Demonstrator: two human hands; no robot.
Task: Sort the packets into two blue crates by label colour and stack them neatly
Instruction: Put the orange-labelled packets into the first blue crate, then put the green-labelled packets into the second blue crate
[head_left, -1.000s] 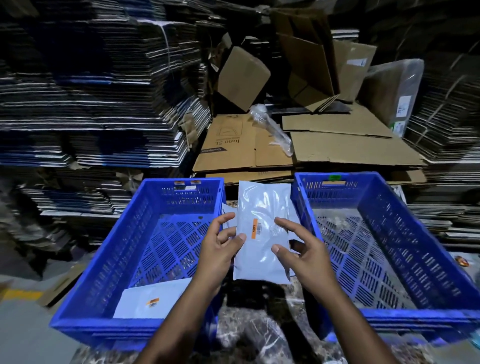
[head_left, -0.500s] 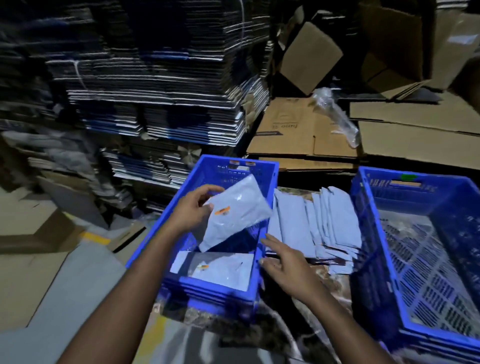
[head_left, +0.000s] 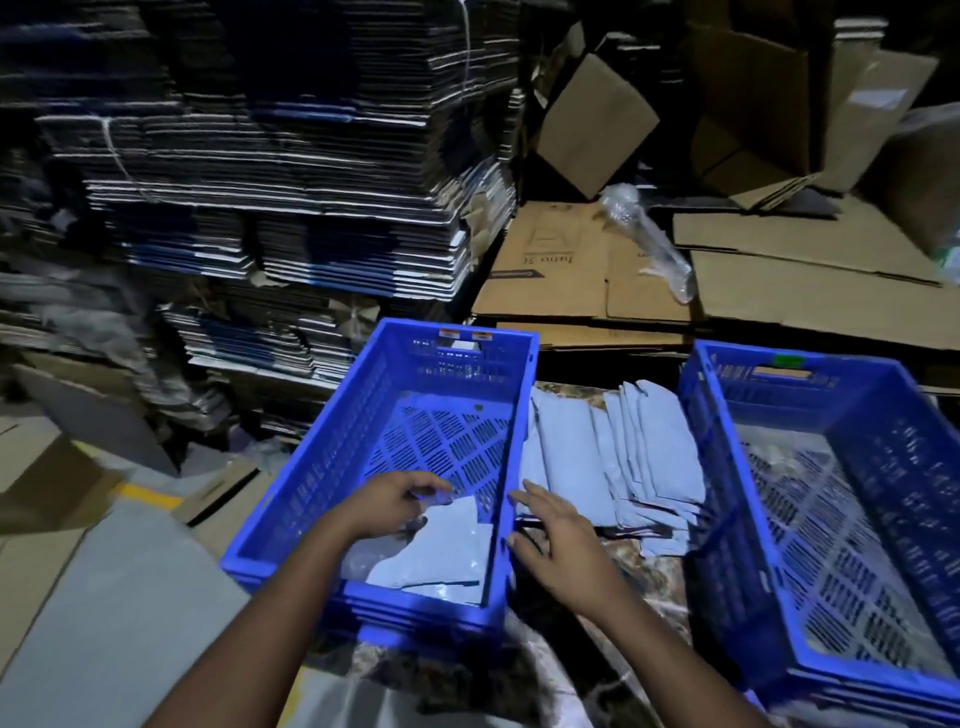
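Two blue crates stand side by side on a dark marbled top. My left hand (head_left: 389, 504) reaches into the left crate (head_left: 311, 483) with its fingers curled on the far edge of a pale packet (head_left: 441, 551). That packet lies flat at the crate's near end, on top of another one. My right hand (head_left: 556, 535) hovers open over that crate's right rim, its fingertips close to the fanned pile of pale packets (head_left: 639, 457) between the crates. The right crate (head_left: 914, 467) shows no packet. No label colour is readable at this moment.
Tall stacks of flattened cartons (head_left: 270, 208) rise behind and to the left. Loose brown cardboard sheets (head_left: 582, 270) and a wad of clear plastic (head_left: 649, 239) lie behind the crates. Grey floor with a yellow line (head_left: 150, 496) lies at lower left.
The packet that both hands held up between the crates has moved left in my left hand and down into the left crate. My right hand let go and stays by the pile. The view swung left.
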